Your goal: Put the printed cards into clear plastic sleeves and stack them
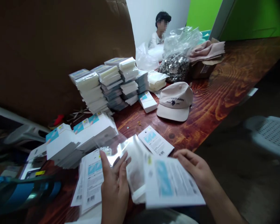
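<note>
My right hand (196, 171) pinches the top edge of a white printed card (175, 183) with a blue picture, slightly blurred and held tilted over the table. My left hand (115, 186) is raised with its fingers stretched and apart, beside a pile of clear plastic sleeves (136, 168). Glare on the plastic hides whether its fingertips touch a sleeve. Left of that hand lie several printed cards (91, 183), which look sleeved in clear plastic. Just beyond the sleeves, a small stack of cards (155, 141) lies face up.
Thick rows of cards (81, 137) line the left side, with tall stacks of packed cards (91, 90) behind. A beige cap (175, 101), a bag of metal pieces (176, 67) and a cardboard box (203, 69) stand farther back. A person (157, 35) sits beyond the table (235, 71).
</note>
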{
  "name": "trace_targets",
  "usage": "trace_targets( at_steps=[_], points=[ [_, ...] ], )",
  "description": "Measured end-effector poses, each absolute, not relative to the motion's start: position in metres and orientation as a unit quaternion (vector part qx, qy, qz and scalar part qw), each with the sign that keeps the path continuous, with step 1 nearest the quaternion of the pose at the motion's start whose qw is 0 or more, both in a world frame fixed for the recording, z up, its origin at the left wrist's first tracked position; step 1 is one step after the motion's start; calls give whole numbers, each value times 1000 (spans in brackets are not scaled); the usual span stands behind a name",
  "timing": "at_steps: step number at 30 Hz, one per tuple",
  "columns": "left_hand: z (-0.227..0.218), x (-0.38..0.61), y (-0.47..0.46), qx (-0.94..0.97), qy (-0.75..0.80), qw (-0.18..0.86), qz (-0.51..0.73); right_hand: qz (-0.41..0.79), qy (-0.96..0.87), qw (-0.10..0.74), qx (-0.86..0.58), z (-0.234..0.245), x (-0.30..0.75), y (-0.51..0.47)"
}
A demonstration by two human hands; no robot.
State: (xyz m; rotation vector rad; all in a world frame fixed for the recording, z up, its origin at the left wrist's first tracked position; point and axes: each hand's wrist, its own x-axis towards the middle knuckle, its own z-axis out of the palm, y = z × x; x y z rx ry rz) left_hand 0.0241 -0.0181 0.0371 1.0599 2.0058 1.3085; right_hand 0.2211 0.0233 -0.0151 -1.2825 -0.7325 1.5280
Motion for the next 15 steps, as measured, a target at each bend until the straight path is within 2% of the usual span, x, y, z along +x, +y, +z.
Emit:
trace_targets(
  at_steps=[4, 9, 15],
  points=[
    [53, 33, -19, 313, 691, 350, 549, 680, -350, 417, -492, -15, 219, 12],
    [50, 40, -27, 220, 619, 456, 600, 612, -353, 454, -543, -17, 209, 16],
    [27, 36, -35, 153, 616, 425, 645, 555, -364, 494, -562, -14, 191, 13]
  ],
)
